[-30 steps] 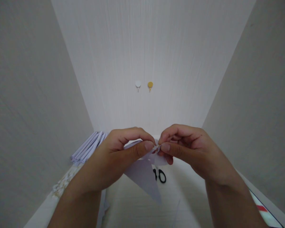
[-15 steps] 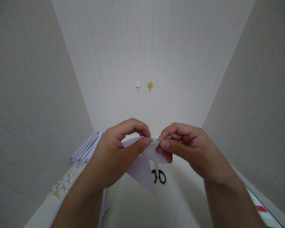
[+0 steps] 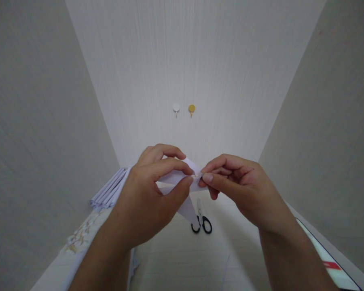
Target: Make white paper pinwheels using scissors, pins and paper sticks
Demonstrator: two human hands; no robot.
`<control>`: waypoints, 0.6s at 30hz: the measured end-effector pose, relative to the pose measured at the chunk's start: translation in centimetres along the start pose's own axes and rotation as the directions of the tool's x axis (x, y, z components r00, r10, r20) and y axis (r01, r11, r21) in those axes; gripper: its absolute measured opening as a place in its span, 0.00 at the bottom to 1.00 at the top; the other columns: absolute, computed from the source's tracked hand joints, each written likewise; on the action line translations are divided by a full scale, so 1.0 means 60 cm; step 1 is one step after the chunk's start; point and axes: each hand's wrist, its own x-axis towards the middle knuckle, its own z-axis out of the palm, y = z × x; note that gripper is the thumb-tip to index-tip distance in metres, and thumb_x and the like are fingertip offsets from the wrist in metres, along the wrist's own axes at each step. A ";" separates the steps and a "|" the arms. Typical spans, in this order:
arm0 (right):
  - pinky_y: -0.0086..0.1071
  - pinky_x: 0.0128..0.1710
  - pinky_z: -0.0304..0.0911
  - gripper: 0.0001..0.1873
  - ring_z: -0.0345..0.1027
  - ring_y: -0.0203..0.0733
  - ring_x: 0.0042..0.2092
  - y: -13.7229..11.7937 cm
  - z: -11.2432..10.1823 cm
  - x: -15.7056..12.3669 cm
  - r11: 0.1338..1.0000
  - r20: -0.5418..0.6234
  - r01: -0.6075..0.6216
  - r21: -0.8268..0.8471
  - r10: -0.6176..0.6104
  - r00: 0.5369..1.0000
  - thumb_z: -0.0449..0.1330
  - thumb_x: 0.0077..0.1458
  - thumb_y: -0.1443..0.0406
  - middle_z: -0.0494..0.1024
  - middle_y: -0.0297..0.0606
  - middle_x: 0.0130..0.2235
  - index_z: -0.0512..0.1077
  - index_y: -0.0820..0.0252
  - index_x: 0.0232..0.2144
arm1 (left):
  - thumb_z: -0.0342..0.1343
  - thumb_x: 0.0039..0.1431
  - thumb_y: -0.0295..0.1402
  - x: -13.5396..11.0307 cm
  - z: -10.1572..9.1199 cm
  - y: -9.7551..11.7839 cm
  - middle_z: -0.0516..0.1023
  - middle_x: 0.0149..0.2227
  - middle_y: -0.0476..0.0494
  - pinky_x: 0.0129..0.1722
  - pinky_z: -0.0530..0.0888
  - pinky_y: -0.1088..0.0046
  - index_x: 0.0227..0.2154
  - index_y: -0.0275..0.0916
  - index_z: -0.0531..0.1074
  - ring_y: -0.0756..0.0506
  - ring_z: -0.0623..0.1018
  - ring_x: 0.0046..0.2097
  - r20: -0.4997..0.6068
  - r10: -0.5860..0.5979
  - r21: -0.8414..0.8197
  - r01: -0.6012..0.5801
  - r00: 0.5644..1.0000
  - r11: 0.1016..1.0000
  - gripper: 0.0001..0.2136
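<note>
A thin, pale lavender-white piece of cloth (image 3: 186, 208) is held up in front of me between both hands, its lower corner hanging toward the table. My left hand (image 3: 153, 194) pinches its edge between thumb and forefinger, the other fingers raised behind it. Close by on the right, my right hand (image 3: 241, 180) is closed in a pinch at the cloth's gathered edge. Anything small between the right fingertips is too fine to make out. Below the cloth, scissors (image 3: 206, 225) with black handles lie on the table, partly covered by the hanging corner.
Folded pale cloths (image 3: 111, 189) are stacked at the left, beside a patterned cover (image 3: 81, 236). A flat panel with a red stripe (image 3: 327, 258) lies at the right edge. A white hook (image 3: 176, 108) and a yellow hook (image 3: 191, 108) are on the back wall.
The cloth has tilted, with more of it showing above the fingers. My left fingers have spread upward, and my right hand has risen slightly. More of the scissors shows.
</note>
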 end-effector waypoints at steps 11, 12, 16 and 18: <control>0.30 0.26 0.64 0.04 0.71 0.37 0.29 -0.002 0.006 -0.003 0.970 -0.054 0.012 -0.243 -0.026 0.998 0.67 0.58 0.63 0.83 0.38 0.32 0.80 0.58 0.35 | 0.60 0.62 0.28 0.007 0.009 0.002 0.78 0.50 0.41 0.54 0.71 0.57 0.34 0.44 0.81 0.39 0.75 0.55 0.029 0.025 0.125 -0.028 0.999 0.992 0.06; 0.30 0.26 0.64 0.04 0.71 0.36 0.28 -0.002 0.007 -0.003 0.968 -0.051 0.012 -0.250 -0.025 0.998 0.66 0.58 0.64 0.82 0.37 0.31 0.80 0.58 0.34 | 0.60 0.61 0.28 0.007 0.008 0.001 0.77 0.50 0.41 0.55 0.71 0.57 0.34 0.45 0.81 0.39 0.75 0.55 0.035 0.027 0.131 -0.032 0.999 0.991 0.06; 0.29 0.26 0.64 0.01 0.71 0.36 0.29 0.000 0.010 -0.004 0.968 -0.042 0.032 -0.249 -0.044 0.998 0.65 0.58 0.67 0.82 0.36 0.31 0.77 0.58 0.35 | 0.59 0.61 0.28 0.007 0.006 0.000 0.77 0.51 0.41 0.55 0.71 0.54 0.35 0.45 0.81 0.38 0.74 0.56 0.058 0.038 0.146 -0.046 0.998 0.988 0.07; 0.29 0.27 0.65 0.03 0.71 0.37 0.30 0.003 0.009 -0.004 0.964 -0.025 0.050 -0.260 -0.059 0.998 0.65 0.59 0.68 0.82 0.35 0.32 0.76 0.57 0.37 | 0.59 0.62 0.27 0.007 0.005 0.000 0.77 0.52 0.41 0.55 0.71 0.54 0.36 0.45 0.82 0.37 0.74 0.56 0.073 0.038 0.143 -0.048 0.997 0.989 0.07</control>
